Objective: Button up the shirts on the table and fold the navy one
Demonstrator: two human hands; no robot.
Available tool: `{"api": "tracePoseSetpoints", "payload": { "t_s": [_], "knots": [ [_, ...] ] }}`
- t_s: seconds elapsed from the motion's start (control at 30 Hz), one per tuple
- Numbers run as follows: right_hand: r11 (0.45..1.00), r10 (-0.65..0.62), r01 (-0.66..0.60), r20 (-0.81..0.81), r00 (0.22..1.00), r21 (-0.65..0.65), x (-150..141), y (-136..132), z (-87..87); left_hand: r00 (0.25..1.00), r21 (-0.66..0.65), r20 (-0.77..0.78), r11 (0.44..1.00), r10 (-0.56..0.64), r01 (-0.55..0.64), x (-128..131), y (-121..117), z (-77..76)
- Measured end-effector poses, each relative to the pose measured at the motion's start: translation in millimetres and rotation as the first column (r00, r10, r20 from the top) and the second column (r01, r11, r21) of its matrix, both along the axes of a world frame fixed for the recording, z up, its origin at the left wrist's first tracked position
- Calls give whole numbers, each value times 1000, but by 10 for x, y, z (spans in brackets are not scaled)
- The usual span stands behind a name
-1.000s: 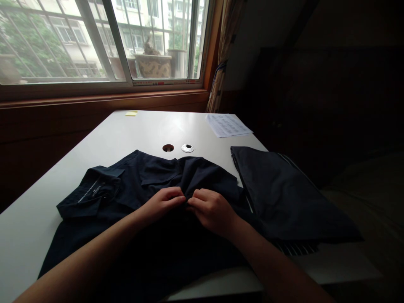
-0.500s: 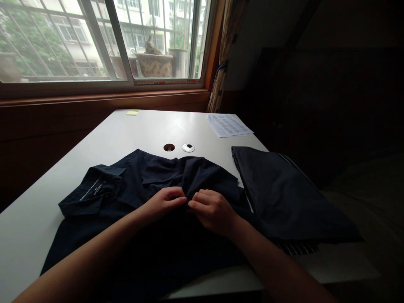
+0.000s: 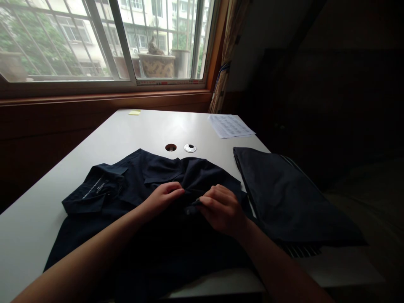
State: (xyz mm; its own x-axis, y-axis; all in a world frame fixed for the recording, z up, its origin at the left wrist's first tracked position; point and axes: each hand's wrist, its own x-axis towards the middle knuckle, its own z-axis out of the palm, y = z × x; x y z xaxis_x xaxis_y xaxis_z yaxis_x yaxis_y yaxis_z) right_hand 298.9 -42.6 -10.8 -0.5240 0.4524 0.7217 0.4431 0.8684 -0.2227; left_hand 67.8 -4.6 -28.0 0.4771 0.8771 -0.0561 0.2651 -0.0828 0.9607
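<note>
A dark navy collared shirt (image 3: 160, 168) lies spread on the white table, its collar (image 3: 91, 198) at the left with a label inside. My left hand (image 3: 166, 195) rests on the middle of the shirt, thumb and fingers pinched on its fabric. Just to the right, my right hand (image 3: 222, 208) is closed on a piece of the shirt's dark cloth, lifted a little, with a small pale spot near the fingertips that may be a button. The shirt's lower part is very dark and hard to make out.
Folded dark trousers or similar garment (image 3: 284, 193) with white stripes lie at the right. Printed papers (image 3: 232, 126) and a yellow sticky note (image 3: 134, 112) are at the far edge. Two cable holes, one with a white cover (image 3: 190, 148), sit behind the shirt. A window (image 3: 167, 42) stands beyond.
My two hands, close together before, have drawn apart. The right hand has moved right with cloth in its fingers, while the left stays near its spot. The view has shifted slightly.
</note>
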Motion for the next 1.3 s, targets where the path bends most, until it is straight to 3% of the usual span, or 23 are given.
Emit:
{"api": "tracePoseSetpoints", "payload": {
  "t_s": [0.2,0.4,0.63,1.03,1.3],
  "knots": [
    [973,119,-113,16,993,-201,15,29,-10,998,-48,53,998,-36,38,-32,-14,20],
    [922,-109,105,11,994,-373,-18,117,-100,996,37,27,996,-84,83,-24,-27,26],
    [908,-190,237,165,968,-344,14,197,-121,995,186,28,979,-91,84,-16,-11,-8],
    [917,-160,224,210,964,-329,-50,166,-150,997,378,-71,926,14,14,30,-42,-74],
    [911,-163,213,166,973,-353,-9,190,-119,996,403,-83,915,39,-2,11,-51,-50]
  ]
}}
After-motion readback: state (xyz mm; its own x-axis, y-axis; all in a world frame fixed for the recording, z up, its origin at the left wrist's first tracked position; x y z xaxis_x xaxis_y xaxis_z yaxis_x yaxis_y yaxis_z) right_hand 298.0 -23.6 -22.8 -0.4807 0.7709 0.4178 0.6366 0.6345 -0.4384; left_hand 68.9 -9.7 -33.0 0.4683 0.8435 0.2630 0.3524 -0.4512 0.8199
